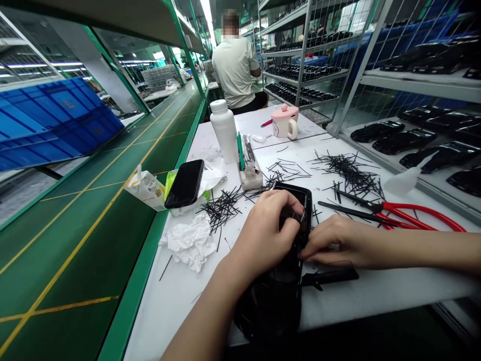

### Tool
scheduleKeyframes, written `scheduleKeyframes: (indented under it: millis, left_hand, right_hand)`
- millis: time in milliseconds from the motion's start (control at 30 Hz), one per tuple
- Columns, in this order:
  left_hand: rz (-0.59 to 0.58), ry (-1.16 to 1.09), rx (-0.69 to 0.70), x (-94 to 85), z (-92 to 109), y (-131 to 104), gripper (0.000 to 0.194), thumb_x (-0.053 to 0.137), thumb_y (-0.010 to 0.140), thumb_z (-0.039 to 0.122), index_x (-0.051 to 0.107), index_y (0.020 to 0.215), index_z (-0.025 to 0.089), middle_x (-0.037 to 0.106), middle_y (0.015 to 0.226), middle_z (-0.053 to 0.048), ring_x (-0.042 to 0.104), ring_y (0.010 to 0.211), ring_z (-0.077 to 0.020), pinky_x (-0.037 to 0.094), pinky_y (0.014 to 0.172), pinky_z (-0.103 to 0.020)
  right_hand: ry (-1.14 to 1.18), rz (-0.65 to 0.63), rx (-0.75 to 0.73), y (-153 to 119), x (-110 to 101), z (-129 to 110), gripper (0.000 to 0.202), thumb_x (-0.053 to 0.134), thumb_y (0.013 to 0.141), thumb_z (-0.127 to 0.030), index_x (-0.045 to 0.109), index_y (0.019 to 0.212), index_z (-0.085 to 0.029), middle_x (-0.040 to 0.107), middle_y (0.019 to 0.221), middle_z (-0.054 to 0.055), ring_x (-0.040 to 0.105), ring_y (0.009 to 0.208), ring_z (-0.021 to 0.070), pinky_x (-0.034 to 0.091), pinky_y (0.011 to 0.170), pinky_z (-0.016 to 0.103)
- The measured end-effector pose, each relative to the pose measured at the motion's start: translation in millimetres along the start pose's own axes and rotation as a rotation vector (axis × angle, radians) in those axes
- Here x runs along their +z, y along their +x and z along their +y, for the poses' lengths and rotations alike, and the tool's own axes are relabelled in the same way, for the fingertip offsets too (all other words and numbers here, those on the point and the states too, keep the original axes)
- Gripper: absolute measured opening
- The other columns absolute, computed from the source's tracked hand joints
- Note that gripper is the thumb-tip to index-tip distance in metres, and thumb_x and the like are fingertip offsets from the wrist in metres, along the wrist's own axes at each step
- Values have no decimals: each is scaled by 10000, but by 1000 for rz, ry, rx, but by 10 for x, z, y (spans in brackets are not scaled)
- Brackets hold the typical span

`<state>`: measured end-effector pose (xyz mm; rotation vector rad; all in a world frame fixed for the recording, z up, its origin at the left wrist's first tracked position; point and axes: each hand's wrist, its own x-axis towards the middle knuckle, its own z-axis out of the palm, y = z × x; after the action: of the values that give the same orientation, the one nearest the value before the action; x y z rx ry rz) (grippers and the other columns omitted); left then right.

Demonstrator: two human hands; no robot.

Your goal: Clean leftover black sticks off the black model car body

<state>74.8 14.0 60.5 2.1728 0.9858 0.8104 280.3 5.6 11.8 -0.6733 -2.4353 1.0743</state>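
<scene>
Model car (268,303): glossy black shell on the white table (150,313), lying lengthwise under both hands; probably light, stiff plastic, slick to the skin and easily marked.
Best hold: likely the broad sides, gently, clear of the thin shiny edging at the far end, which looks fragile.
Left hand (268,223): curled over the car, thumb and forefinger nearly meeting, gripping its far part.
Right hand (336,240): fingertips bunched against the car's right side; whether they pinch anything cannot be told.
Black part (334,277): long, narrow, just beside the car, near the right hand.
Strips (347,171): thin, straight, black, in loose tangles.
Pliers (377,207): dark tips, smooth red handles.
Tissue (191,240): soft, white, crumpled.
</scene>
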Motion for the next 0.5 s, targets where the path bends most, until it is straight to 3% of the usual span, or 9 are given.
scheduleKeyframes:
  millis: [133,300,400,500]
  left_hand:
    - [-12,20,9,-6,15,-12,209,471,792,37,534,864,223,658,976,-29,559,1094,-210,449,998,-364]
    - [-163,3,21,-40,106,-24,207,517,795,48,560,891,226,666,990,-21,569,1095,-208,467,976,-340]
    - [-277,-8,37,-59,154,-23,187,545,794,59,564,887,220,675,967,-12,577,1048,-203,461,973,-336]
    - [-314,-19,60,-65,172,-23,183,545,805,57,564,896,214,681,932,-5,577,1020,-193,445,981,-332]
  right_hand:
    - [135,-36,80,38,-41,8,249,586,917,-265,792,995,-148,769,808,71,690,697,144,507,638,217]
    - [671,-142,435,-20,-200,12,179,711,845,-286,796,920,-147,728,661,20,611,524,91,490,530,183]
    - [821,-127,471,-78,-279,8,142,763,813,-263,796,886,-146,733,662,25,569,498,67,460,520,171]
    - [877,-72,481,-108,-306,12,121,778,807,-253,796,854,-144,735,665,35,540,498,62,424,508,172]
